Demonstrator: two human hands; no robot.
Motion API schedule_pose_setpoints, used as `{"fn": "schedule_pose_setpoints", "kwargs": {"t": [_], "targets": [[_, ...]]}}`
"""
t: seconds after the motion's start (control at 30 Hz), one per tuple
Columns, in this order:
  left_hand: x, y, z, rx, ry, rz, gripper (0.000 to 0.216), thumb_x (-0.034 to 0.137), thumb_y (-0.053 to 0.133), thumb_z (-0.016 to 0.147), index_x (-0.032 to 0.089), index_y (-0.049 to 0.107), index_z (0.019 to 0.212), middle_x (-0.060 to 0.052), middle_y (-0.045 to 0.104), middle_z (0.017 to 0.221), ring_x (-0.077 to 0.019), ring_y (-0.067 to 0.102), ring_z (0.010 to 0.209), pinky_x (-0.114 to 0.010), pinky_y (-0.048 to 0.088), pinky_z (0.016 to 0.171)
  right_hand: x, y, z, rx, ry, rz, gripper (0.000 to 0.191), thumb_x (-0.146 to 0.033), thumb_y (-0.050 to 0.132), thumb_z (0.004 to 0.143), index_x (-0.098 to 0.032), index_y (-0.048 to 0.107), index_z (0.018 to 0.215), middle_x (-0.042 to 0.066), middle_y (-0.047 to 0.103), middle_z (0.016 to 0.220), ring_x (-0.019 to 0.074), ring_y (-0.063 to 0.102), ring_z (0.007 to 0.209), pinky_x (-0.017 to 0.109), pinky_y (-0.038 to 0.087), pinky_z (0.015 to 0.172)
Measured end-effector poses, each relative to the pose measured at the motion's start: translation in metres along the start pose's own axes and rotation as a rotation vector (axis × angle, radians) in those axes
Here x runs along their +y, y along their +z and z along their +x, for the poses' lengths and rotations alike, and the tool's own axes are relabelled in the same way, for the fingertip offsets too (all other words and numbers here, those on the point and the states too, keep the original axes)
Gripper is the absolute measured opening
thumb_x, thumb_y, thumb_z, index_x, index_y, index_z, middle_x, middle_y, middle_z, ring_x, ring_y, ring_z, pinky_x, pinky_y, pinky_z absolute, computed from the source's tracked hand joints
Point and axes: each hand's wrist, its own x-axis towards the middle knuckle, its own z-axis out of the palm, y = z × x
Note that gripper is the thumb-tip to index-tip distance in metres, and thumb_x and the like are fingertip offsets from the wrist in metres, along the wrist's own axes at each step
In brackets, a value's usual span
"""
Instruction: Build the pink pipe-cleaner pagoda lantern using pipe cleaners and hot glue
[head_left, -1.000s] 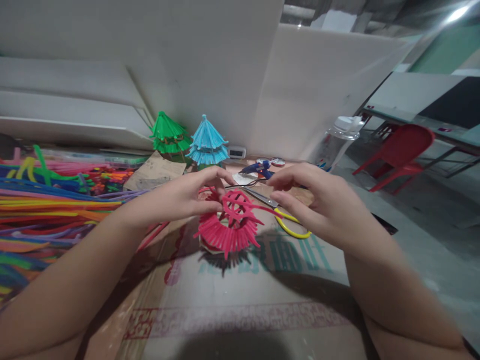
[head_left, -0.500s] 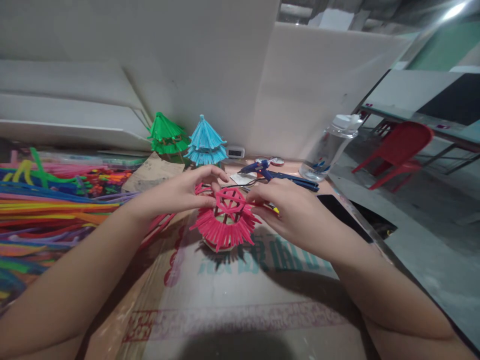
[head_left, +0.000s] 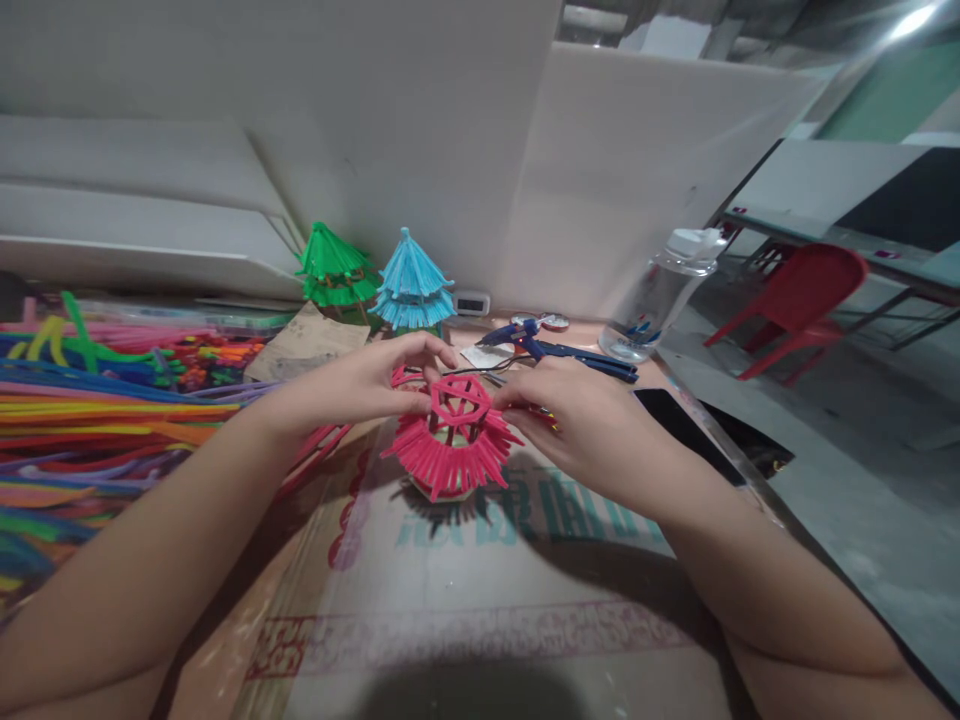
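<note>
In the head view, both hands meet over a pink pipe-cleaner canopy [head_left: 452, 440] that stands near the middle of the tabletop [head_left: 480, 590], on a printed cardboard sheet. The left hand [head_left: 367, 382] comes in from the left, its fingers [head_left: 427, 352] curled and pinched on the far-left edge of the canopy's spoked top. The right hand [head_left: 577, 410] comes in from the right, its fingers [head_left: 510, 395] closed against the right rim of that top, thumb and forefinger drawn together on a pink strand. The canopy's fringe hangs down all round over a pale base that touches the cardboard. On the far side, against the wall, a green pipe-cleaner tree [head_left: 334, 268] and a blue pipe-cleaner tree [head_left: 411, 283] stand upright just beside each other. A thick heap of loose pipe cleaners [head_left: 97, 400] in many colours fills the left of the tabletop. Just beyond the right hand lies a blue glue gun [head_left: 559, 348], and farther right a clear water bottle [head_left: 660, 295] with a white cap stands tilted in the picture. A dark phone [head_left: 675, 415] lies flat near the right edge, and a red chair [head_left: 806, 295] stands well apart on the floor.
</note>
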Motion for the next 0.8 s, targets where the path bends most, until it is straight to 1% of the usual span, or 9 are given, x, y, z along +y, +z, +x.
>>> {"fn": "schedule_pose_setpoints", "kwargs": {"t": [0.13, 0.27, 0.37, 0.43, 0.5, 0.57, 0.63, 0.7, 0.8], "targets": [[0.003, -0.002, -0.001, 0.008, -0.009, 0.038, 0.036, 0.030, 0.067, 0.086, 0.022, 0.060, 0.121, -0.005, 0.068, 0.117, -0.0214, 0.065, 0.108, -0.029, 0.049, 0.093, 0.001, -0.008, -0.002, -0.016, 0.029, -0.013, 0.012, -0.019, 0.059, 0.096, -0.020, 0.071, 0.100, 0.004, 0.072, 0.090, 0.0185, 0.061, 0.085, 0.029, 0.040, 0.073], [0.001, -0.009, -0.007, -0.019, -0.031, 0.101, 0.043, 0.035, 0.068, 0.087, 0.025, 0.059, 0.128, -0.005, 0.066, 0.126, -0.0231, 0.062, 0.118, -0.030, 0.047, 0.099, 0.008, -0.028, -0.007, 0.096, 0.113, 0.012, 0.019, -0.030, 0.058, 0.097, -0.019, 0.067, 0.110, 0.006, 0.074, 0.102, 0.0191, 0.066, 0.089, 0.030, 0.046, 0.077], [0.001, -0.015, -0.012, -0.042, -0.090, 0.169, 0.047, 0.045, 0.066, 0.090, 0.028, 0.058, 0.133, -0.004, 0.064, 0.134, -0.0241, 0.060, 0.124, -0.030, 0.047, 0.101, 0.023, -0.034, -0.012, 0.130, 0.192, 0.025, 0.018, -0.029, 0.056, 0.097, -0.018, 0.067, 0.105, 0.007, 0.074, 0.103, 0.0188, 0.067, 0.088, 0.029, 0.047, 0.075], [0.003, -0.017, -0.014, -0.017, -0.124, 0.215, 0.049, 0.051, 0.063, 0.091, 0.027, 0.059, 0.133, -0.005, 0.064, 0.135, -0.0244, 0.061, 0.123, -0.030, 0.048, 0.101, 0.039, -0.029, -0.020, 0.050, 0.261, -0.011, 0.019, -0.029, 0.055, 0.096, -0.017, 0.068, 0.103, 0.007, 0.074, 0.098, 0.0189, 0.067, 0.083, 0.029, 0.047, 0.071], [0.007, -0.017, -0.015, 0.024, -0.135, 0.265, 0.050, 0.054, 0.059, 0.092, 0.024, 0.061, 0.132, -0.006, 0.067, 0.132, -0.0250, 0.063, 0.120, -0.031, 0.050, 0.100, 0.057, -0.020, -0.032, -0.091, 0.371, -0.097, 0.022, -0.027, 0.058, 0.094, -0.016, 0.068, 0.111, 0.008, 0.074, 0.093, 0.0206, 0.067, 0.081, 0.031, 0.047, 0.071], [0.009, -0.016, -0.019, 0.068, -0.150, 0.314, 0.049, 0.055, 0.055, 0.093, 0.022, 0.063, 0.129, -0.008, 0.069, 0.129, -0.0270, 0.064, 0.119, -0.035, 0.050, 0.101, 0.075, -0.011, -0.048, -0.177, 0.457, -0.129, 0.029, -0.024, 0.058, 0.093, -0.014, 0.066, 0.119, 0.013, 0.074, 0.103, 0.0246, 0.067, 0.089, 0.035, 0.048, 0.076], [0.005, -0.013, -0.025, 0.098, -0.185, 0.357, 0.050, 0.055, 0.051, 0.094, 0.021, 0.064, 0.128, -0.010, 0.068, 0.130, -0.0297, 0.063, 0.121, -0.040, 0.048, 0.104, 0.089, -0.005, -0.063, -0.222, 0.451, -0.105, 0.030, -0.023, 0.060, 0.091, -0.015, 0.067, 0.119, 0.015, 0.072, 0.112, 0.0269, 0.067, 0.099, 0.036, 0.049, 0.082], [-0.004, -0.009, -0.035, 0.102, -0.234, 0.383, 0.052, 0.053, 0.047, 0.094, 0.020, 0.062, 0.131, -0.013, 0.064, 0.138, -0.0318, 0.060, 0.126, -0.044, 0.045, 0.109, 0.100, 0.001, -0.076, -0.255, 0.415, -0.059, 0.042, -0.021, 0.064, 0.087, -0.019, 0.064, 0.128, 0.013, 0.070, 0.123, 0.0268, 0.066, 0.109, 0.037, 0.049, 0.090], [-0.019, 0.004, -0.054, 0.095, -0.302, 0.375, 0.053, 0.052, 0.057, 0.086, 0.019, 0.066, 0.127, -0.014, 0.065, 0.136, -0.0351, 0.059, 0.128, -0.048, 0.043, 0.111, 0.109, 0.014, -0.084, -0.280, 0.379, -0.014, 0.057, -0.019, 0.068, 0.080, -0.019, 0.060, 0.137, 0.013, 0.066, 0.132, 0.0277, 0.063, 0.117, 0.038, 0.047, 0.098]]}}
